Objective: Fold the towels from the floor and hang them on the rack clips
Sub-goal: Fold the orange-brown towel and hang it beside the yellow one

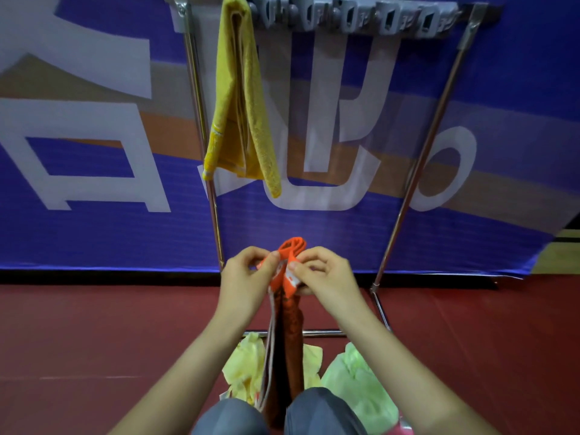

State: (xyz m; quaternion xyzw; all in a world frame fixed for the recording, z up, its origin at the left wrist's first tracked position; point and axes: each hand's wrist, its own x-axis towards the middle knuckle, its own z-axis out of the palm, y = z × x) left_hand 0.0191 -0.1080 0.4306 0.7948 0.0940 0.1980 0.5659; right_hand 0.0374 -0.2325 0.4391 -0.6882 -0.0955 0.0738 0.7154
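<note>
We hold the folded orange terry towel [287, 309] by its top end, well below the grey plastic clip bar of the rack [354, 18], which serves as our landmark. Our left hand [243, 277] and right hand [326, 274] are both pinched shut on that bunched upper edge, thumbs pressing its white-banded hem, the two hands almost touching. The towel's long axis runs straight down from our grip, hanging between our knees toward the red floor.

The coming move, as we judge it, turns on one relation: the clips lie directly above and away from our grip, so the towel's top end must travel upward along its own long axis. Below the bar's left end, a folded mustard-yellow towel [241, 98] already hangs. The clips to the right of it look empty, and the space beneath them is open between the two steel uprights. Our right hand sits slightly nearer those free clips. Far below the bar, a crumpled pale yellow towel [244, 365] and a pale green towel [361, 381] wait on the floor.
</note>
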